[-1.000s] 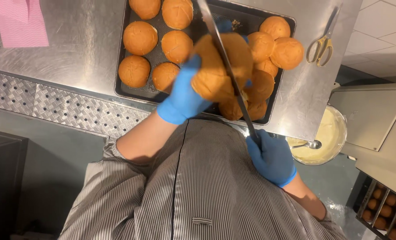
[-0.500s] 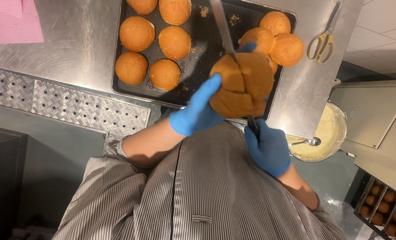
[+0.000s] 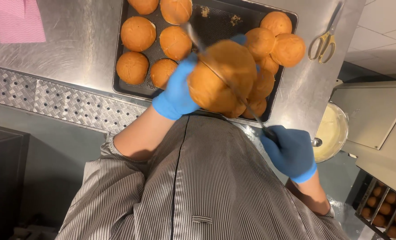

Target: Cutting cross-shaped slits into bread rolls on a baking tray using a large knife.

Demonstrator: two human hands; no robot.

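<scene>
While lifted nearer than a moment ago, bun (image 3: 220,75) gripped by left hand (image 3: 178,91); knife (image 3: 233,86) (blade now crossing it) clenched in right hand (image 3: 291,151) — slicing underway.

head – looks straight down – close | single view – chest, tray (image 3: 131,86)

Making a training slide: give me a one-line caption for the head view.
Left hand holds a round bun above the baking tray while the right hand draws a long knife through it.
</scene>
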